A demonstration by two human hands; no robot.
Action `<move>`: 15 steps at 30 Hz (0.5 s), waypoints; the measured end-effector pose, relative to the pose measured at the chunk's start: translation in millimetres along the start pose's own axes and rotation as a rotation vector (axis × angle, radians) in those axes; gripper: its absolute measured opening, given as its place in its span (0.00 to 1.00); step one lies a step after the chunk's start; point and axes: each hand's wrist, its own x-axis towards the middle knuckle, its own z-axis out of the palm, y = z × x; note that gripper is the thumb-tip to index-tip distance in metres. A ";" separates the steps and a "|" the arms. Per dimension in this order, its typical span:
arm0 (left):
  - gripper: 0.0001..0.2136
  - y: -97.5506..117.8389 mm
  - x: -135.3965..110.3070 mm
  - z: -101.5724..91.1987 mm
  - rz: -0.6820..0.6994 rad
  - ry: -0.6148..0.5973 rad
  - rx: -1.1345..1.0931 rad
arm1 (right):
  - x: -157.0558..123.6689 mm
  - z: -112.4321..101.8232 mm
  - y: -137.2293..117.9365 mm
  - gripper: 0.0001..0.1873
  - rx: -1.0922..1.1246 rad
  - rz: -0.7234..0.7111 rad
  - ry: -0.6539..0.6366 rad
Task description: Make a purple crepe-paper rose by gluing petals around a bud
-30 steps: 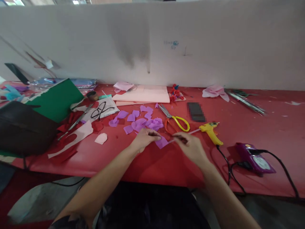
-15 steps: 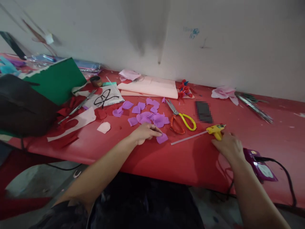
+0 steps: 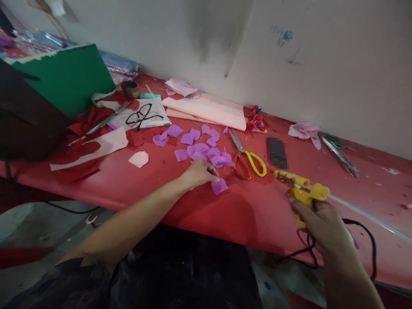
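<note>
With fingertips pinched together, my left hand [image 3: 201,174] holds the edge of a small purple paper petal [image 3: 220,186] over the red table. My right hand [image 3: 325,221] grips a yellow hot glue gun [image 3: 302,193] by its handle, nozzle pointing left, with a small orange light showing on its side. A long clear glue stick [image 3: 370,215] sticks out of its back end. Several loose purple petals [image 3: 198,151] lie just beyond my left hand. Scissors [image 3: 246,156] with one orange and one yellow handle rest between my hands, blades partly apart.
Behind the scissors lies a dark, blurred-out rectangle [image 3: 277,152]. Folded pink sheets [image 3: 209,112], red paper flowers [image 3: 255,119] and black glasses [image 3: 141,116] are farther back. A green board [image 3: 64,81] and a dark bag [image 3: 28,116] stand left. A black cord [image 3: 370,240] loops at right.
My right hand has lifted the glue gun off the table and turned it, so its nozzle now points left and the stick trails right. My left hand stays at the petal.
</note>
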 end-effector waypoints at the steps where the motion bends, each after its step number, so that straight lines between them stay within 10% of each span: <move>1: 0.01 0.2 0.1 0.2 0.002 0.001 0.007 | -8.2 6.0 -11.7 0.14 0.074 0.029 -0.078; 5: 0.01 0.8 0.4 0.6 0.001 0.006 0.039 | -31.9 32.3 -48.2 0.13 0.152 -0.077 -0.382; 15: 0.04 4.1 0.6 -0.1 0.024 -0.003 0.140 | -38.1 58.2 -63.4 0.16 0.106 -0.115 -0.440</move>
